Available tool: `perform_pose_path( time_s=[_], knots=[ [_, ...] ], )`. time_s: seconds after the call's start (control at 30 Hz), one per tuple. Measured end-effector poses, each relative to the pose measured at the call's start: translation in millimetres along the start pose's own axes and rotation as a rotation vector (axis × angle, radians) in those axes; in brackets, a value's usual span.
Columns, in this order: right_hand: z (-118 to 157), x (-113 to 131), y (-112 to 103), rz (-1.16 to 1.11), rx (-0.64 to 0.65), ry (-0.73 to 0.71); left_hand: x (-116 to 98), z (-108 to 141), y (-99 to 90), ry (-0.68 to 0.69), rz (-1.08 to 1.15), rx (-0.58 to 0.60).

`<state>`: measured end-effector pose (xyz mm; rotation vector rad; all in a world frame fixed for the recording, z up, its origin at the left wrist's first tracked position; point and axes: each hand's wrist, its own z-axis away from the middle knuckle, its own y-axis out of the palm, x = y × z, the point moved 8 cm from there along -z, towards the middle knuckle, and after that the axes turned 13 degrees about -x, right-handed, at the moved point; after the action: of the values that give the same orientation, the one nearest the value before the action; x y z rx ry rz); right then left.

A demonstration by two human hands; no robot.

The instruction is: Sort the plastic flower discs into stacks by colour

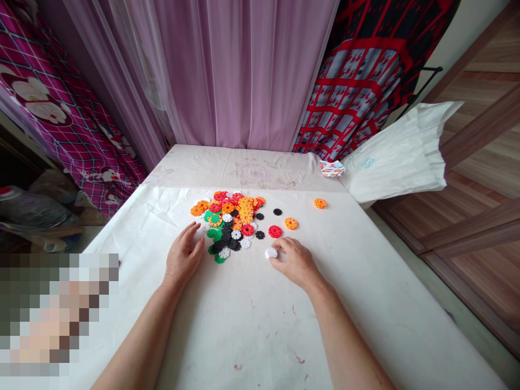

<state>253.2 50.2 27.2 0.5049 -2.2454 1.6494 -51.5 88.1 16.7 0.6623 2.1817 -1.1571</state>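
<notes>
Notched plastic discs in red, orange, green, black and white lie in a loose pile [231, 222] on the white-covered table. My left hand [184, 254] rests beside the pile's left edge, its fingers apart and nothing in it. To the right of the pile, my right hand [294, 259] pinches a white disc [271, 253] between thumb and fingers. Just above that hand lies a red disc [275, 232], with an orange disc [291, 223] to its right. Another orange one [320, 203] sits farther back. A black disc [277, 212] and more black ones lie near the pile's right side.
A small patterned box [332, 169] stands at the table's back right, against a large white bag [398, 154]. Curtains [247, 70] hang behind the table [260, 325]. At the left, a plastic bottle [36, 208] lies past the edge; a pixelated patch covers the lower left.
</notes>
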Motion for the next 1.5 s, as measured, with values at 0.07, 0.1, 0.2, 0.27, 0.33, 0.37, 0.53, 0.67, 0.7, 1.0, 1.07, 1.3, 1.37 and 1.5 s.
perform_pose_path(
  time_s=[0.07, 0.1, 0.2, 0.27, 0.33, 0.37, 0.53, 0.67, 0.7, 1.0, 1.07, 1.3, 1.37, 1.5],
  knots=[
    [-2, 2, -3, 0.001, -0.007, 0.004, 0, 1, 0.3, 0.000, 0.002, 0.004],
    [-5, 5, -4, 0.004, -0.012, 0.001, 0, 1, 0.4, 0.000, 0.006, 0.004],
    [-15, 21, -4, 0.034, -0.001, -0.043, 0, 1, -0.1, 0.003, 0.014, -0.007],
    [-23, 35, 3, 0.081, 0.051, -0.075, 0, 1, -0.5, 0.002, 0.014, -0.012],
    [-28, 48, 14, 0.135, 0.118, -0.102, 0, 1, -0.5, -0.002, 0.011, -0.011],
    [-30, 55, 19, 0.158, 0.144, -0.119, -1, 1, -0.4, -0.004, 0.009, -0.008],
    [-33, 72, 35, 0.193, 0.158, -0.149, -2, 1, -0.1, -0.001, 0.010, -0.001],
    [-34, 71, 42, 0.157, 0.166, -0.107, -2, 1, -1.0, 0.006, 0.013, -0.005],
    [-35, 70, 43, 0.150, 0.171, -0.098, -1, 1, -1.0, 0.005, 0.014, -0.004],
    [-41, 61, 37, 0.049, 0.168, -0.009, 0, 1, -0.5, -0.003, 0.019, -0.003],
    [-41, 48, 23, -0.007, 0.130, 0.036, -1, 1, -0.3, 0.000, 0.023, -0.003],
    [-16, -7, -21, -0.061, 0.043, 0.137, 0, 0, 1.2, 0.012, 0.009, -0.002],
    [-9, -8, -20, -0.042, 0.047, 0.130, 2, 1, 1.7, 0.005, 0.007, -0.002],
    [-6, -1, -13, -0.015, 0.040, 0.097, 4, 1, 1.4, 0.001, 0.005, -0.006]
  ],
)
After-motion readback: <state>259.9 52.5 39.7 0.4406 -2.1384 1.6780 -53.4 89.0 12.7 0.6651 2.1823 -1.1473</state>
